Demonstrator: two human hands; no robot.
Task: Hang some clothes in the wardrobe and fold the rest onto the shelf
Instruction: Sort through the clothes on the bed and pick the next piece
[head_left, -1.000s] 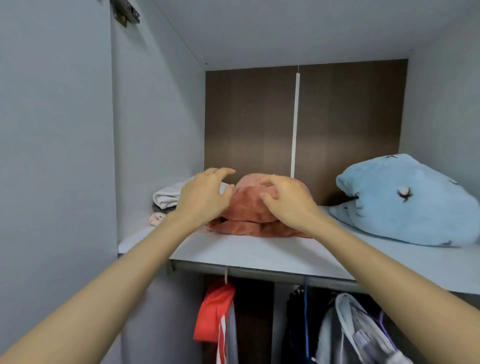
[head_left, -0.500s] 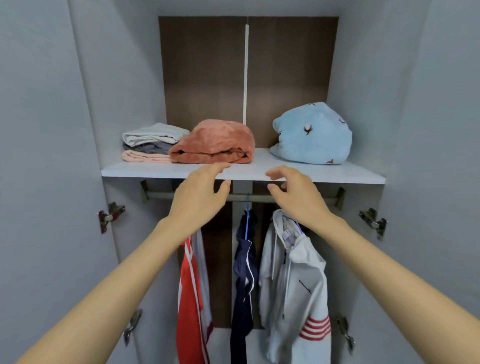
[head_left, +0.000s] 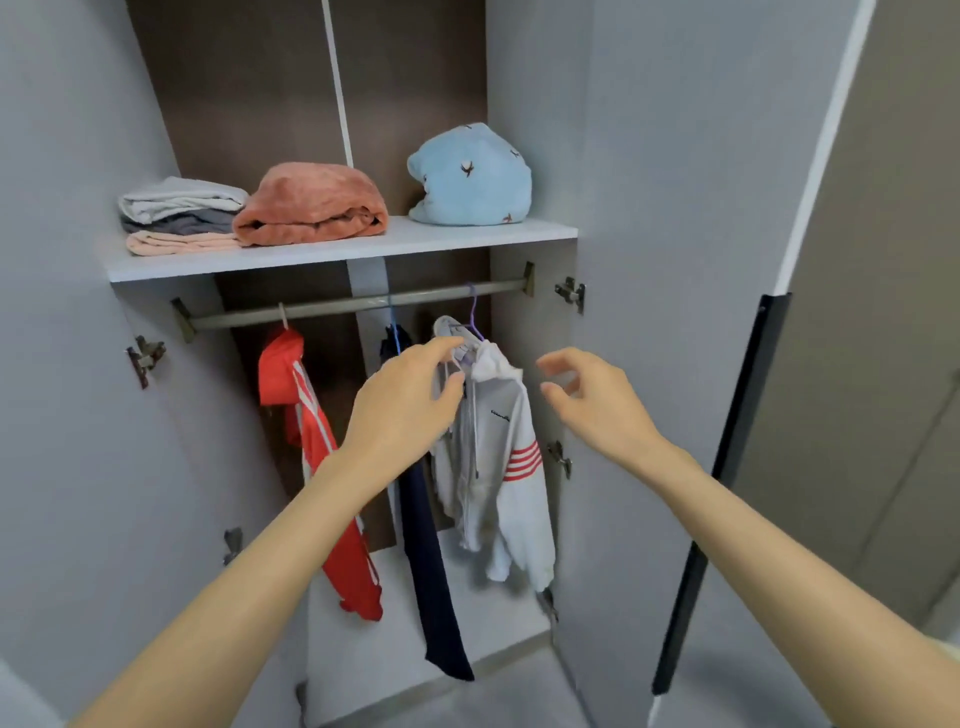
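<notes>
On the white shelf (head_left: 441, 240) lie a folded stack of white, grey and pink clothes (head_left: 179, 215), a folded orange fleece (head_left: 311, 210) and a light blue bundle (head_left: 472, 176). From the rail (head_left: 332, 306) hang a red jacket (head_left: 306, 431), a navy garment (head_left: 431, 571) and a white hoodie with red stripes (head_left: 498, 467). My left hand (head_left: 405, 400) hovers in front of the hoodie's collar, fingers relaxed, holding nothing. My right hand (head_left: 587, 395) floats to the right of the hoodie, fingers loosely curled and empty.
Both grey wardrobe doors stand open: the left door (head_left: 57, 364) and the right door (head_left: 675, 260), whose black edge handle (head_left: 727, 467) runs downward. Metal hinges (head_left: 570, 293) project from the side walls. The wardrobe floor (head_left: 395, 623) shows below the hanging clothes.
Both hands came off the orange fleece on the shelf and dropped down to the level of the hanging clothes. The view pulled back and swung to the right.
</notes>
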